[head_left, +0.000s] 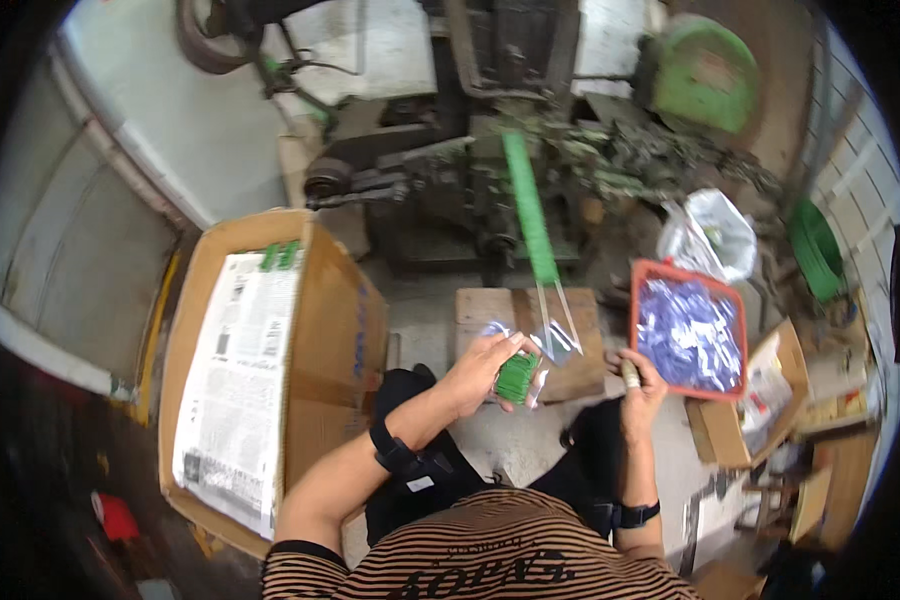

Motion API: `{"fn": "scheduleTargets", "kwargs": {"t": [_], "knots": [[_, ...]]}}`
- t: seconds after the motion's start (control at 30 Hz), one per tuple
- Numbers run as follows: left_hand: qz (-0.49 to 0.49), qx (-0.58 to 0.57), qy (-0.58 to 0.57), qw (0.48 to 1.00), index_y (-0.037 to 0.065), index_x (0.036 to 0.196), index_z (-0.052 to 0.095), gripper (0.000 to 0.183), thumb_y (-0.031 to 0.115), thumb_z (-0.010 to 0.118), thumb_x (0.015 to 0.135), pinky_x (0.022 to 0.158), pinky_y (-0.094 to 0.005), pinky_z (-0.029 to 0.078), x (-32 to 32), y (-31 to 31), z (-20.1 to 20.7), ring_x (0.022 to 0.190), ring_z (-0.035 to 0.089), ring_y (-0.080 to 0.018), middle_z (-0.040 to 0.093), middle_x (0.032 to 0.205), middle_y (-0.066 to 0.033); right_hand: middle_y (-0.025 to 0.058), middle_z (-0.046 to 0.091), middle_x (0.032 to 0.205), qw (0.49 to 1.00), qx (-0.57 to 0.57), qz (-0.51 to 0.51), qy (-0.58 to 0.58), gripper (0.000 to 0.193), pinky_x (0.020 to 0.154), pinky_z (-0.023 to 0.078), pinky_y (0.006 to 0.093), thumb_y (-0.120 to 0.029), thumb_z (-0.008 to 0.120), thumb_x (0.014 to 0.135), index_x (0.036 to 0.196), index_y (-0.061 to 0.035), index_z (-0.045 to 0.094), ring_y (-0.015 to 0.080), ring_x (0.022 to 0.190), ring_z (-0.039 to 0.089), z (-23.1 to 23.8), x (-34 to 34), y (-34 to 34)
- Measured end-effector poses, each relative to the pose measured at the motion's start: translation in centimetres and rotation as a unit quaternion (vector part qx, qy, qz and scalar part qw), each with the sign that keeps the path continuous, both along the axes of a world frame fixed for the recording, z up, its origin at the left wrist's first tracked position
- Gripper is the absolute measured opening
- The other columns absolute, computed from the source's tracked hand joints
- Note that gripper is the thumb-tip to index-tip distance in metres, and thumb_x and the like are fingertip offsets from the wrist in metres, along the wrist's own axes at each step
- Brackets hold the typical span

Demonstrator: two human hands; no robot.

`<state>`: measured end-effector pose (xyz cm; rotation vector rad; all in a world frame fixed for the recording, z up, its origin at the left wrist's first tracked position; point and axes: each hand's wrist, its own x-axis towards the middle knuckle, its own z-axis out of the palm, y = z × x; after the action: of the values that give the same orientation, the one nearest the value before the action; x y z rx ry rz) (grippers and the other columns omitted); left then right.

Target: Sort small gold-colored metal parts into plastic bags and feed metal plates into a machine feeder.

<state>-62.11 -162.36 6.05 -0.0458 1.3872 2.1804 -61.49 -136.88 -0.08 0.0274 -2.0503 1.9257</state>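
My left hand (480, 372) is closed around a bundle of small green pieces (516, 377), with shiny clear film showing at its edge. The bundle is held above the near edge of a wooden box (478, 304). My right hand (644, 388) is beside the near left corner of a red basket (638, 330). Its fingers are loosely bent and apart, with tape round one of them, and I see nothing held in them. Thin bluish-purple plastic bags (690, 332) fill the basket. A green chute (532, 215) slopes down from the machine, and its wire rails end over the wooden box.
A dark, greasy machine (420, 170) with a green round guard (705, 75) stands ahead. At left is a tall cardboard box (335, 330) topped with printed paper (240, 380) and green pieces (280, 256). A white plastic bag (715, 235) and an open carton (720, 430) adjoin the basket.
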Motion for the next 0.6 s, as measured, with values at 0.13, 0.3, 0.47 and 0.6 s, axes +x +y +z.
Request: {"fn": "scheduleTargets", "kwargs": {"t": [0.13, 0.3, 0.47, 0.6], "knots": [[0.097, -0.141, 0.089, 0.981, 0.004, 0.101, 0.051, 0.031, 0.033, 0.041, 0.096, 0.034, -0.0232, 0.045, -1.3, -8.3, 5.6, 0.056, 0.066, -0.0248, 0.065, 0.075, -0.0154, 0.0094, 0.063, 0.084, 0.99, 0.068, -0.023, -0.118, 0.016, 0.067, 0.049, 0.0263, -0.001, 0.051, 0.086, 0.095, 0.006, 0.062, 0.0162, 0.079, 0.063, -7.3, -2.6, 3.0], [0.334, -0.297, 0.135, 0.884, 0.001, 0.098, 0.059, 0.032, 0.032, 0.051, 0.092, 0.032, -0.0219, 0.041, -1.6, -24.1, 9.1, 0.048, 0.062, -0.0191, 0.064, 0.071, -0.0104, 0.0214, 0.063, 0.098, 0.929, 0.363, 0.002, -0.07, 0.026, 0.085, 0.044, 0.0355, -0.002, 0.056, 0.079, 0.104, 0.0031, 0.062, 0.0326, 0.092, 0.061, -12.0, -5.2, 1.8], [0.487, -0.432, 0.146, 0.745, -0.003, 0.086, 0.065, 0.03, 0.027, 0.058, 0.088, 0.033, -0.0234, 0.04, -2.5, -37.8, 4.8, 0.043, 0.058, -0.0145, 0.063, 0.064, -0.0088, 0.0226, 0.06, 0.105, 0.842, 0.514, 0.029, -0.164, 0.038, 0.086, 0.044, 0.0416, -0.004, 0.056, 0.076, 0.114, -0.0022, 0.057, 0.0385, 0.1, 0.056, -13.4, -7.2, 0.3], [0.507, -0.55, 0.111, 0.654, -0.004, 0.079, 0.068, 0.03, 0.025, 0.063, 0.084, 0.049, -0.0315, 0.046, -6.4, -44.4, -2.2, 0.055, 0.06, -0.0151, 0.062, 0.062, -0.009, 0.0231, 0.063, 0.093, 0.815, 0.568, -0.003, -0.114, 0.033, 0.067, 0.048, 0.0453, -0.008, 0.054, 0.079, 0.111, -0.007, 0.061, 0.0403, 0.077, 0.061, -12.8, -7.2, -1.6]]}}
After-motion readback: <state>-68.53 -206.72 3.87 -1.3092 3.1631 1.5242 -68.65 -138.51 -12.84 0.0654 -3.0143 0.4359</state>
